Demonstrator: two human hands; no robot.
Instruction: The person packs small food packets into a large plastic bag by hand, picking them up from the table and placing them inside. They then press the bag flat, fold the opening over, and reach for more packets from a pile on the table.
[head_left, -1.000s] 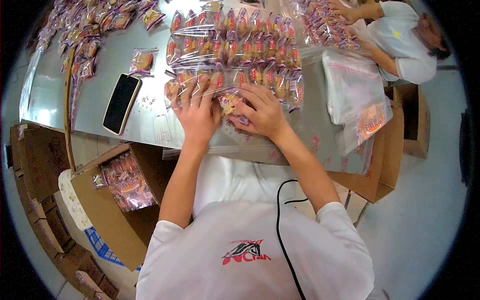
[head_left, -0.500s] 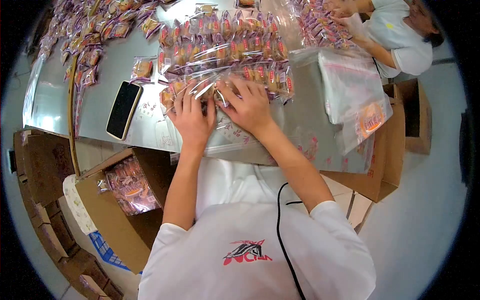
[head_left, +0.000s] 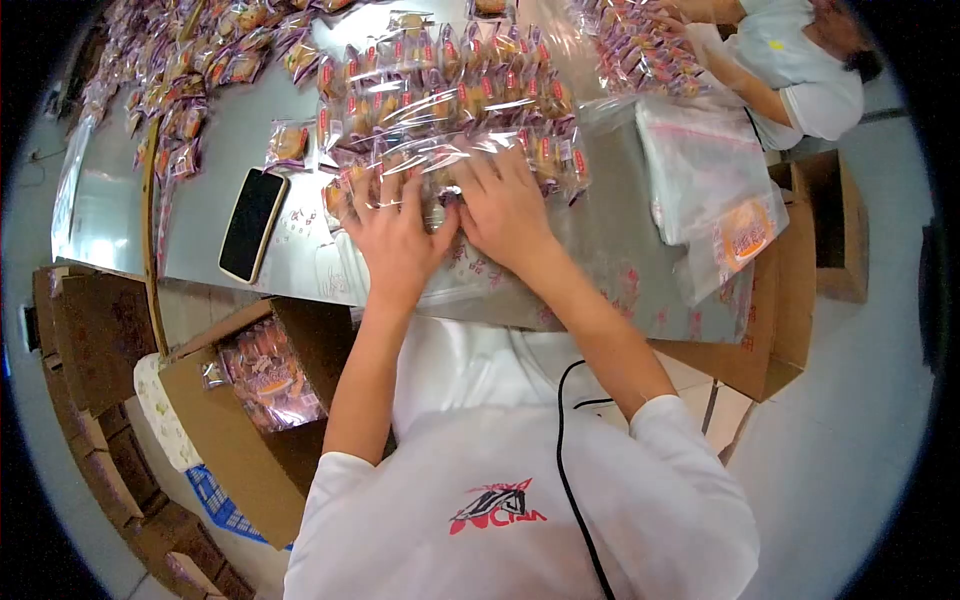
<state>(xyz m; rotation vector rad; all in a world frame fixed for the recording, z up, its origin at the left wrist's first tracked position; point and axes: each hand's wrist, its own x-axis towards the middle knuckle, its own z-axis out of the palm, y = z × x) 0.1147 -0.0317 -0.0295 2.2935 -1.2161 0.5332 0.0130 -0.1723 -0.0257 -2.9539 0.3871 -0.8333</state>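
Observation:
A big clear plastic bag [head_left: 450, 100] packed with rows of small wrapped cakes lies on the steel table [head_left: 215, 130] in front of me. My left hand [head_left: 395, 235] presses flat on the bag's near open end, fingers spread over the cakes. My right hand [head_left: 505, 210] lies beside it, thumbs nearly touching, fingers pushing into the same near row under the film. Neither hand lifts anything off the table.
A black phone [head_left: 251, 224] lies left of my hands, one loose wrapped cake [head_left: 288, 143] behind it. Loose cakes [head_left: 170, 90] crowd the far left. Empty printed bags [head_left: 715, 190] are stacked right. Another person [head_left: 800, 70] works far right. An open carton [head_left: 265, 375] of filled bags stands below.
Both hands have slid forward along the bag's near end and now lie closer together, fingers spread flatter. The bag has shifted slightly away from me.

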